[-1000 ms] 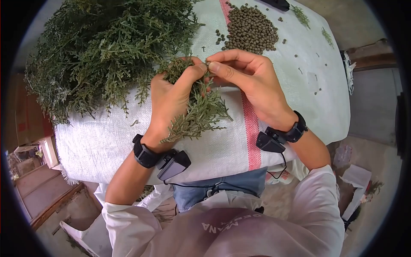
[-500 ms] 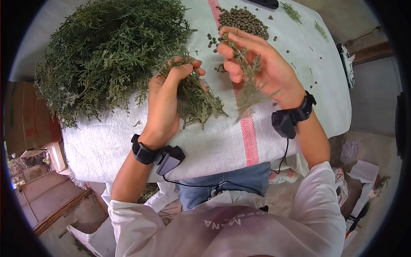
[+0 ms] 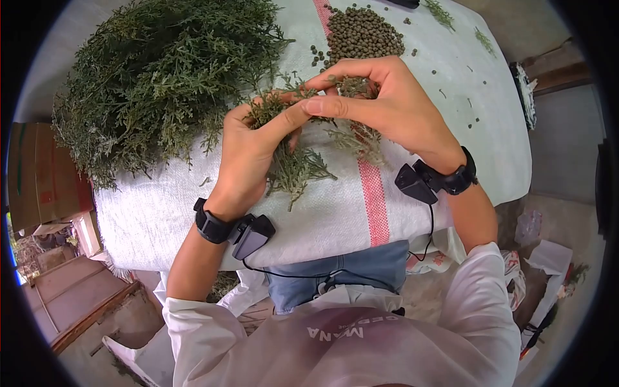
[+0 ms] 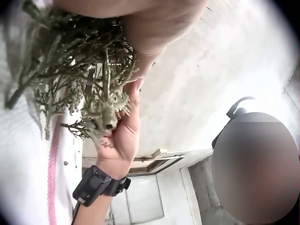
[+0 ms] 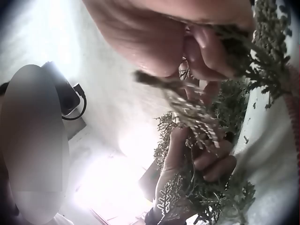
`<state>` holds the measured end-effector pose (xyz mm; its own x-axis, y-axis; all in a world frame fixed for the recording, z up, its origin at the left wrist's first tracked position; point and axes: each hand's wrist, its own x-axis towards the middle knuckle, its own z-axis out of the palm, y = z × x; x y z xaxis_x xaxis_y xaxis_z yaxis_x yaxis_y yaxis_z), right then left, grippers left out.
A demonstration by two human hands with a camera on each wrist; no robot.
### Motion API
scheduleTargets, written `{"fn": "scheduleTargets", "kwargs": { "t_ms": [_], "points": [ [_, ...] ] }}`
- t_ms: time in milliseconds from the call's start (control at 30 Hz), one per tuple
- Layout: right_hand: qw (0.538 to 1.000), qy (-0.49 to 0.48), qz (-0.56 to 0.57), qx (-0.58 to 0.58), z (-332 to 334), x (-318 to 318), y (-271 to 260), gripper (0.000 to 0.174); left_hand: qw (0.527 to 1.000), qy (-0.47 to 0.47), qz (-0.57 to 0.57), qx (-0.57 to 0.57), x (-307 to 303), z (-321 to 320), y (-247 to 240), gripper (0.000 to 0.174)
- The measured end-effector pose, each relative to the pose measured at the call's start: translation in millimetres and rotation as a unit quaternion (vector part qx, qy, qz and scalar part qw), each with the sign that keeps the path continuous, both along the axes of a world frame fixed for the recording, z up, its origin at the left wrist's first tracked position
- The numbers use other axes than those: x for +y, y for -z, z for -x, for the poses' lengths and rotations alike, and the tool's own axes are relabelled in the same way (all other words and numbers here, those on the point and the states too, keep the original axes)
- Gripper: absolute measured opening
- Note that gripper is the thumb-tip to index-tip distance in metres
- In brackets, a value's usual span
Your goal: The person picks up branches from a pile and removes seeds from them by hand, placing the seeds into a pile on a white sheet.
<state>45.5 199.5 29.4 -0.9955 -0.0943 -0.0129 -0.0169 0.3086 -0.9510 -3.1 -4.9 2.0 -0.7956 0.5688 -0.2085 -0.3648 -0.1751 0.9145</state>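
My left hand (image 3: pixel 248 151) grips leafy conifer sprigs (image 3: pixel 296 173), their tips hanging below the palm over the sack. Thumb to thumb with it, my right hand (image 3: pixel 403 116) bends over from the right. A paler sprig (image 3: pixel 361 143) is tucked in the right hand, its end trailing below the palm. In the right wrist view a cut stem (image 5: pixel 150 79) juts out under that hand, above the left hand (image 5: pixel 173 150). In the left wrist view another cut stem end (image 4: pixel 108 123) shows in front of the right hand (image 4: pixel 123 138). The fingertips' meeting point is partly hidden by foliage.
A large heap of green conifer branches (image 3: pixel 167 90) lies at the left on the white woven sack (image 3: pixel 309 222). Small round brown cones (image 3: pixel 364 35) are piled beyond the right hand, with several scattered around. Loose sprigs (image 3: pixel 440 16) lie at the far right.
My right hand moved away from the left with a sprig half a second ago, then came back to meet the left thumb. The left hand keeps its sprigs and has barely moved.
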Motion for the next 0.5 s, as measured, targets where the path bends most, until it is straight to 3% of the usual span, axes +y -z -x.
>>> {"fn": "scheduleTargets", "kwargs": {
  "t_ms": [67, 200, 367, 500],
  "points": [
    [1.0, 0.013, -0.002, 0.003, 0.8, 1.2, 0.4, 0.028, 0.999, -0.03, 0.018, 0.018, 3.2, -3.5, -1.0, 0.017],
    [0.994, -0.01, 0.113, -0.002, 0.0, -3.9, -3.6, 0.023, 0.999, -0.028, 0.005, 0.021, 2.5, -3.9, -0.8, 0.016],
    [0.982, -0.021, 0.16, -0.094, -2.2, -2.3, -17.5, 0.022, 0.994, 0.011, -0.094, -0.047, -3.5, -0.4, 2.8, 0.017],
    [0.961, -0.045, 0.215, -0.168, -2.9, 1.7, -15.0, 0.024, 0.994, -0.008, -0.091, -0.056, -5.1, 2.2, -4.6, 0.021]
  ]
}}
